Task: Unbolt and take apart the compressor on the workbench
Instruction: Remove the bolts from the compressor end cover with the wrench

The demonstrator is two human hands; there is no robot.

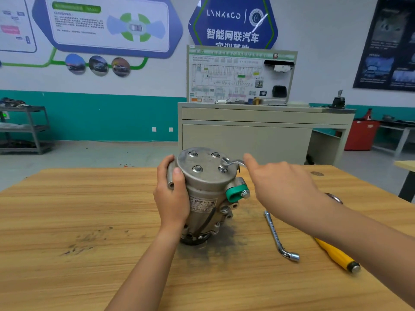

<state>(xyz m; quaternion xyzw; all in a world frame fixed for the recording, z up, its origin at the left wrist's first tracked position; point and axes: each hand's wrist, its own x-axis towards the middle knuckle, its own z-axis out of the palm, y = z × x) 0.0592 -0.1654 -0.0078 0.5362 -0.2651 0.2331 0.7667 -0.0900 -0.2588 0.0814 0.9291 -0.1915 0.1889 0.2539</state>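
Head view: left hand (pixel 173 196) around upright compressor (pixel 208 187).

Dull silver-grey compressor (pixel 208 182); pale label (pixel 203 204), dark print, beside fingers (pixel 165 163) of left hand (pixel 173 198). Green cap (pixel 235 194) below fingertips (pixel 248 157) of right hand (pixel 285 182). Tan wood-grain workbench (pixel 89 209), dark grey smudges. Chrome socket wrench (pixel 278 236); yellow handle (pixel 334 254), black tip, silver end.

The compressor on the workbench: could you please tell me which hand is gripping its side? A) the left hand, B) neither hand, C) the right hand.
A: the left hand curls round the side of the compressor, while the right hand, fingers straight, is by the spanner on its top plate.
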